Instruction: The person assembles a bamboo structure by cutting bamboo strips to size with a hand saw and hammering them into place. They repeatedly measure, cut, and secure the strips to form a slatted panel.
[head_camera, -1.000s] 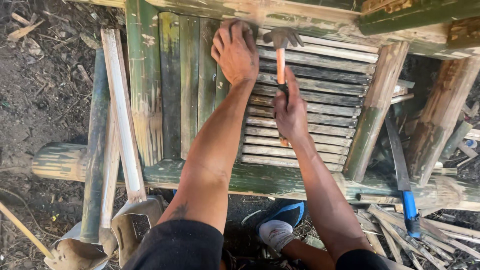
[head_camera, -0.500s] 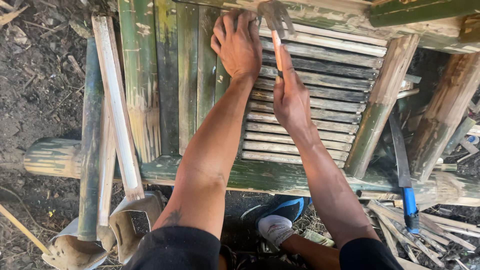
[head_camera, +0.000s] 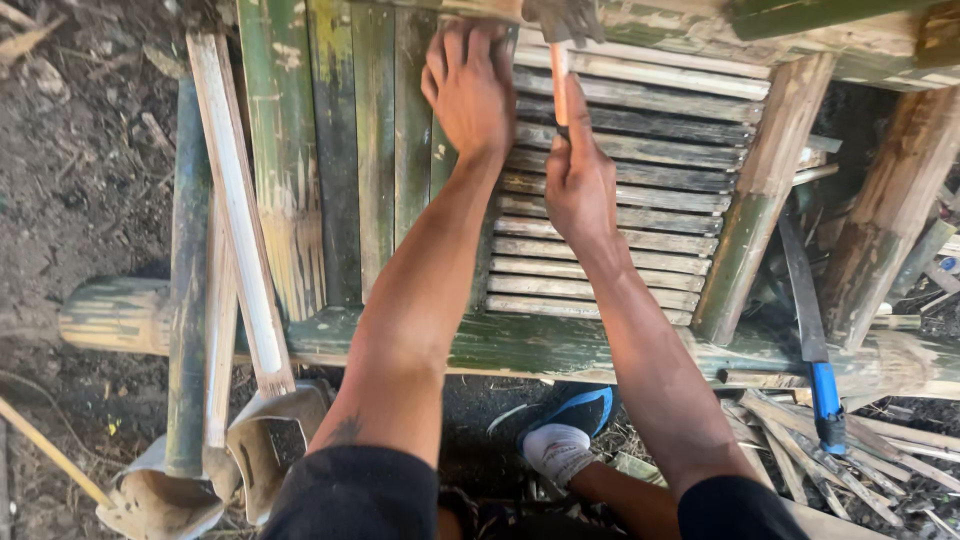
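Observation:
My left hand (head_camera: 470, 88) lies flat, fingers spread, on the upright green bamboo slats (head_camera: 375, 150) near the top rail of a bamboo frame (head_camera: 560, 345). My right hand (head_camera: 580, 180) grips the wooden handle of a hammer (head_camera: 563, 40), whose dark metal head sits up at the top rail, just right of my left fingertips. Under my right hand runs a row of horizontal grey bamboo slats (head_camera: 660, 170). The spot between the hammer head and the rail is too small to make out.
Loose bamboo poles (head_camera: 235, 210) lean at the left, ends resting in a cut plastic container (head_camera: 190, 480). A blue-handled long blade (head_camera: 812, 340) leans at the right by slanted posts (head_camera: 760, 190). Split strips (head_camera: 830, 470) litter the ground; my blue-shoed foot (head_camera: 565, 430) is below.
The hammer has gone up from the horizontal slats to the top rail, my right hand rising with it. My left hand stays pressed on the upright slats.

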